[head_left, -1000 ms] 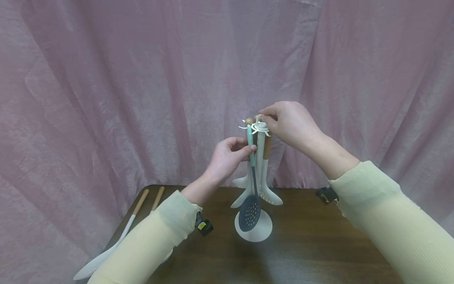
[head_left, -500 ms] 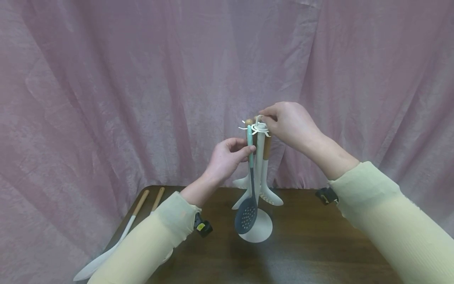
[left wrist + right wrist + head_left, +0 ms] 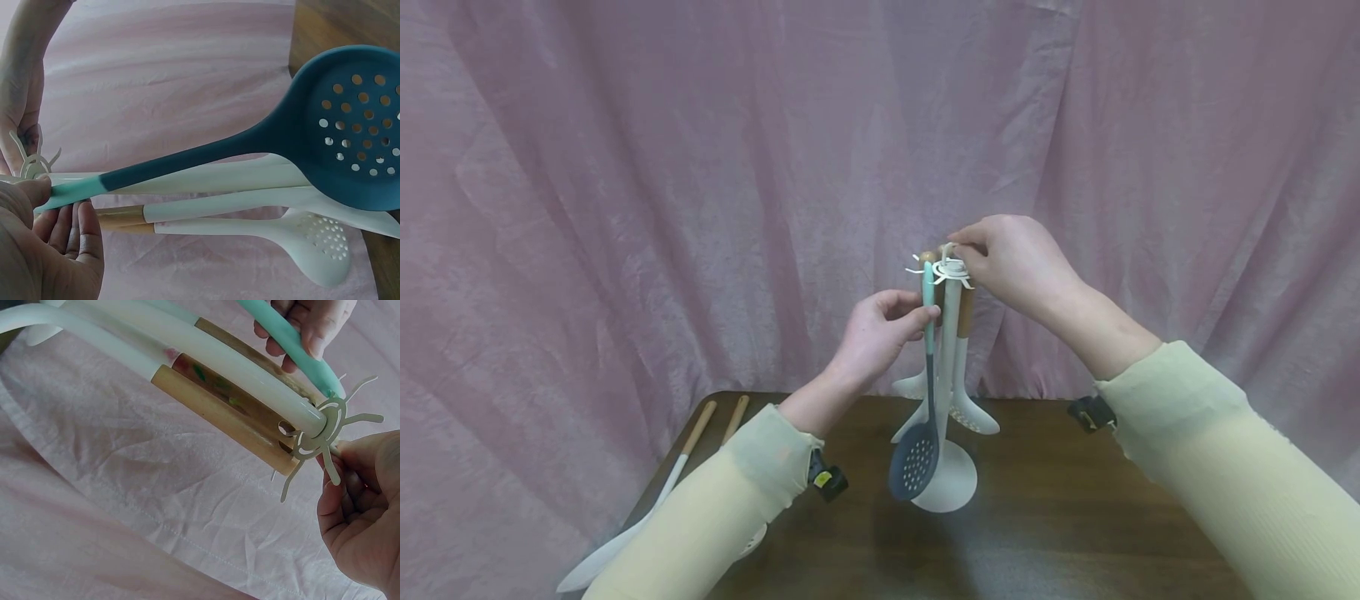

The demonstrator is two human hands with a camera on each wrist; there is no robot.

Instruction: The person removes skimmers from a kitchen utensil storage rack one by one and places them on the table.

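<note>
teal and dark blue, the slotted skimmer (image 3: 916, 454) hangs slanted beside the white utensil stand (image 3: 950, 367) on the bench (image 3: 1045, 517), its mint handle pinched by the left hand (image 3: 880, 333). the right hand (image 3: 1011, 262) grips the stand's hook crown (image 3: 319, 434). judging by this, hooking or unhooking is in hand; next the handle's tip must meet or clear one prong cleanly. two wooden-handled utensils (image 3: 700, 442) lie apart.

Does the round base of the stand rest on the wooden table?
Yes: in the head view the white round base of the utensil stand sits flat on the brown wooden table.
</note>
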